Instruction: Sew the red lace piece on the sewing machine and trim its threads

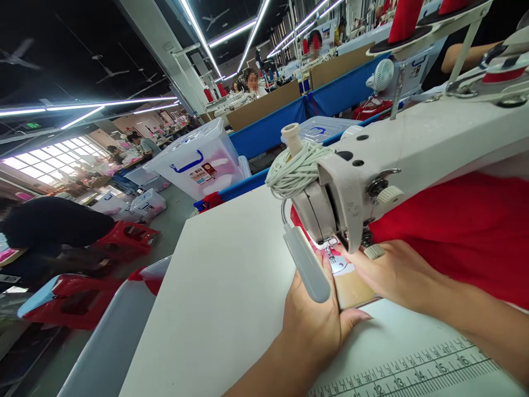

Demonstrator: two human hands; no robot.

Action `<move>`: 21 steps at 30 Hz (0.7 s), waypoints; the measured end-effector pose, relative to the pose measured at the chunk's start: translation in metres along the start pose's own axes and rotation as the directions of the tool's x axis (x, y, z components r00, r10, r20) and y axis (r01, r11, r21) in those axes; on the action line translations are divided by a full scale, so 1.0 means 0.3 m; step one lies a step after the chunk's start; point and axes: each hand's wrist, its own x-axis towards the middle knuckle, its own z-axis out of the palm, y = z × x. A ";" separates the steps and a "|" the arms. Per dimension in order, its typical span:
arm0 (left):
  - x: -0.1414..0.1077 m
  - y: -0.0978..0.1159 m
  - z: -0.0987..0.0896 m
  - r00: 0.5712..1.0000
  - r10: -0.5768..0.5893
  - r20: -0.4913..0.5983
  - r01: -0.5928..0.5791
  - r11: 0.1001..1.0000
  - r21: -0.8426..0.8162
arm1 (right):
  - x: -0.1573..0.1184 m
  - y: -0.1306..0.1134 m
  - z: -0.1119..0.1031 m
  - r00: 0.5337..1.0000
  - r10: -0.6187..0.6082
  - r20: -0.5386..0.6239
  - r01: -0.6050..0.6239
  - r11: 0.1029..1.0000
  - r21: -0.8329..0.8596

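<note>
A white sewing machine [413, 149] reaches over the white table [231, 264]. My left hand [309, 314] lies flat beside the needle plate [339, 266], fingers stretched toward the presser foot [329, 252] and thumb held apart. A grey paddle-shaped piece [306, 264] hangs in front of that hand and covers part of it. My right hand [388, 270] is closed, fingers together at the edge of the cloth by the presser foot; the machine head partly hides its fingertips. Red fabric [458, 231] is spread beneath the machine arm, behind my right hand.
A bundle of pale cord [300, 171] hangs on the machine head. Ruler markings [413, 380] run along the table's near edge. Beyond the table stands a translucent storage box [202, 160]. At left are red stools [78, 300] and a person in dark clothes [58, 220].
</note>
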 end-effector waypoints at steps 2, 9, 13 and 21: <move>0.003 -0.010 0.004 1.000 0.014 -0.005 -0.014 1.000 0.005 | 0.000 -0.001 -0.003 1.000 -0.018 -0.012 0.018 1.000 -0.002; 0.002 -0.016 0.018 0.999 0.017 -0.042 -0.016 1.000 0.023 | -0.008 -0.003 -0.002 0.992 -0.076 -0.101 0.069 0.995 -0.069; 0.009 -0.011 0.011 0.997 0.032 -0.063 -0.030 0.999 0.045 | -0.014 0.003 0.008 0.993 -0.088 -0.079 0.077 0.988 -0.136; 0.023 -0.016 0.019 0.983 0.081 -0.165 -0.074 0.996 0.047 | -0.030 0.014 0.035 0.989 -0.123 -0.087 0.111 0.985 -0.134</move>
